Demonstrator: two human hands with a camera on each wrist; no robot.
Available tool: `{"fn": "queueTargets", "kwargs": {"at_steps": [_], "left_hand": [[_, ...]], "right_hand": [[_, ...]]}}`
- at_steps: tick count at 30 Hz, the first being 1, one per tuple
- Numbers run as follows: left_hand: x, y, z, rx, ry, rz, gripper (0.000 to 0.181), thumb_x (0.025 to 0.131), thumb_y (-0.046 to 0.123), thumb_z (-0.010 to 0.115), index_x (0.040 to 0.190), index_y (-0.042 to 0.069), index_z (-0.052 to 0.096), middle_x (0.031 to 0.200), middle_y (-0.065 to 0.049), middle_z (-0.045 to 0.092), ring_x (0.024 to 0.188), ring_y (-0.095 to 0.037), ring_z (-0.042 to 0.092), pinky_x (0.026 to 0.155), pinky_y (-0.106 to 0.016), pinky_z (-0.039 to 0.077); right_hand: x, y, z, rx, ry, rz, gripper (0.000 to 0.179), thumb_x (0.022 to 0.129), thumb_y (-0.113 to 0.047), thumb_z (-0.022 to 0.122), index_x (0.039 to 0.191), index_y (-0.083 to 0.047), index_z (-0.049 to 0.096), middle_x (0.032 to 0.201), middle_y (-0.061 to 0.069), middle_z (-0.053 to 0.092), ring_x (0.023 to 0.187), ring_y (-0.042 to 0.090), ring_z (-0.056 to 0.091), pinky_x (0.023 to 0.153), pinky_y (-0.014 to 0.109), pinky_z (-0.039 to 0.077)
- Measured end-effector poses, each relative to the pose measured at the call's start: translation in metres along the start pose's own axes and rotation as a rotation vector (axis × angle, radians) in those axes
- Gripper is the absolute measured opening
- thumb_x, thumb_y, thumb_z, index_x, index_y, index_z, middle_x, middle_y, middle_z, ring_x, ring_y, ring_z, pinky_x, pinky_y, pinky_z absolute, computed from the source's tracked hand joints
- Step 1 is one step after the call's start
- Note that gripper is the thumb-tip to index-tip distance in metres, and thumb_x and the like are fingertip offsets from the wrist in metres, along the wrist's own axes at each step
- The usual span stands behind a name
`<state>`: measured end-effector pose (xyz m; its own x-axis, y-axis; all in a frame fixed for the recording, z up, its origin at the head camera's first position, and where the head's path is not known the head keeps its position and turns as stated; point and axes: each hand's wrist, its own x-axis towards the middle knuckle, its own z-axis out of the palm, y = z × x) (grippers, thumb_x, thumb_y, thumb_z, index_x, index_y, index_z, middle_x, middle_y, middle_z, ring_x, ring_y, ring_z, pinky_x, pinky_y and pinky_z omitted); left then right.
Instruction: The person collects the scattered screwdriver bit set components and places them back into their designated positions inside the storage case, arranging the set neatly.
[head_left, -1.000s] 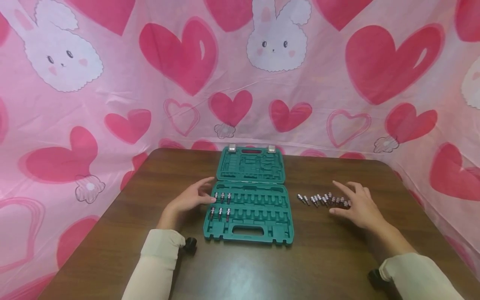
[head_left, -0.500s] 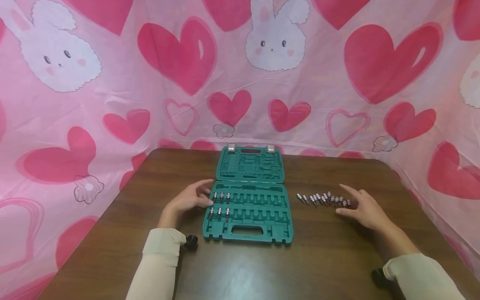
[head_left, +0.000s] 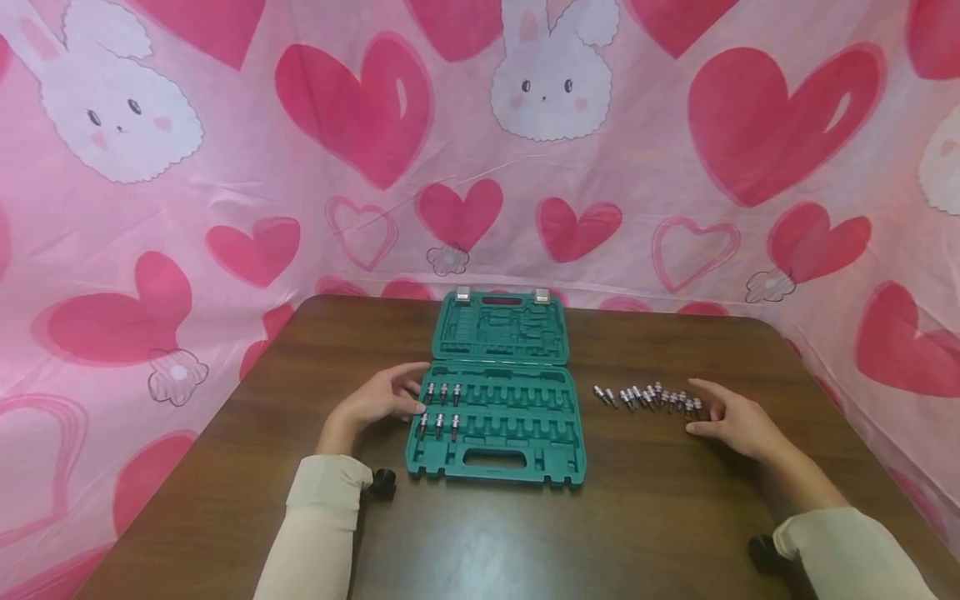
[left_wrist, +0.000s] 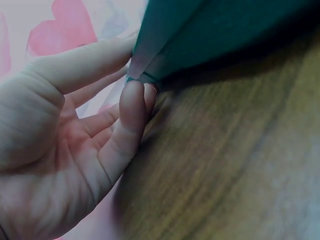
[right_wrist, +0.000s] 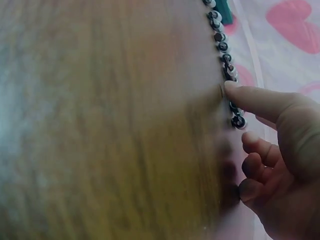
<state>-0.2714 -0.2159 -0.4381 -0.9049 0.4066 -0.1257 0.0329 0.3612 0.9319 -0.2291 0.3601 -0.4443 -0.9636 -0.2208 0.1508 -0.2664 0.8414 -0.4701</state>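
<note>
A green tool case (head_left: 495,471) lies unfolded on the table, its moulded tray nearer me and its lid (head_left: 501,329) behind. My left hand (head_left: 382,396) grips the tray's left edge with thumb and fingers, which meet the case wall (left_wrist: 150,50) in the left wrist view. Short silver bit sockets with dark tips (head_left: 455,428) fill the left slots of both rows. More bit sockets (head_left: 637,394) lie in a loose row on the table, right of the case. At that row's right end my right hand (head_left: 735,421) has thumb and index finger apart around the last bit socket (right_wrist: 239,121).
The brown wooden table (head_left: 480,550) carries everything. Pink cloth with hearts and rabbits (head_left: 555,167) hangs behind it and at both sides. Two metal latches (head_left: 542,296) stand at the lid's far edge. A dark wrist camera (head_left: 382,483) hangs under each sleeve.
My right hand has drawn back slightly rightward and toward me, and its fingers have come closer together beside the last bit sockets. My left hand stays at the case edge.
</note>
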Motion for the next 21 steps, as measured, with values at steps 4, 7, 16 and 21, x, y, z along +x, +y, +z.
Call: {"fn": "queueTargets", "kwargs": {"at_steps": [4, 7, 16, 21], "left_hand": [[0.0004, 0.0001, -0.0015, 0.015, -0.017, 0.005, 0.072, 0.086, 0.008, 0.073, 0.149, 0.012, 0.038, 0.111, -0.019, 0.058, 0.082, -0.028, 0.066, 0.075, -0.038, 0.055], [0.0006, -0.0004, -0.0014, 0.013, -0.023, 0.004, 0.073, 0.086, 0.008, 0.073, 0.149, 0.013, 0.038, 0.111, -0.019, 0.058, 0.082, -0.027, 0.065, 0.075, -0.038, 0.055], [0.001, -0.0011, -0.0006, 0.025, -0.029, 0.021, 0.075, 0.085, 0.01, 0.075, 0.149, 0.013, 0.038, 0.109, -0.018, 0.058, 0.08, -0.027, 0.065, 0.073, -0.037, 0.055], [0.0001, -0.0014, -0.0015, 0.032, -0.017, 0.009, 0.075, 0.084, 0.01, 0.076, 0.149, 0.014, 0.039, 0.108, -0.017, 0.059, 0.08, -0.028, 0.065, 0.073, -0.037, 0.055]], "right_hand": [[0.0, 0.0015, -0.0019, 0.042, -0.035, 0.019, 0.074, 0.077, -0.021, 0.083, 0.137, 0.001, 0.047, 0.069, -0.001, 0.047, 0.057, 0.009, 0.04, 0.052, 0.029, 0.034], [0.0004, 0.0023, -0.0022, 0.063, -0.059, 0.033, 0.07, 0.078, -0.021, 0.083, 0.135, 0.003, 0.049, 0.07, 0.0, 0.048, 0.058, 0.01, 0.041, 0.052, 0.029, 0.035], [0.0005, 0.0055, -0.0014, 0.054, -0.071, 0.064, 0.056, 0.082, -0.021, 0.079, 0.127, 0.003, 0.057, 0.069, -0.001, 0.049, 0.058, 0.013, 0.043, 0.053, 0.031, 0.035], [0.0024, 0.0017, -0.0017, 0.039, -0.056, 0.056, 0.052, 0.084, -0.019, 0.075, 0.127, 0.004, 0.056, 0.069, 0.0, 0.05, 0.058, 0.015, 0.044, 0.054, 0.032, 0.036]]}}
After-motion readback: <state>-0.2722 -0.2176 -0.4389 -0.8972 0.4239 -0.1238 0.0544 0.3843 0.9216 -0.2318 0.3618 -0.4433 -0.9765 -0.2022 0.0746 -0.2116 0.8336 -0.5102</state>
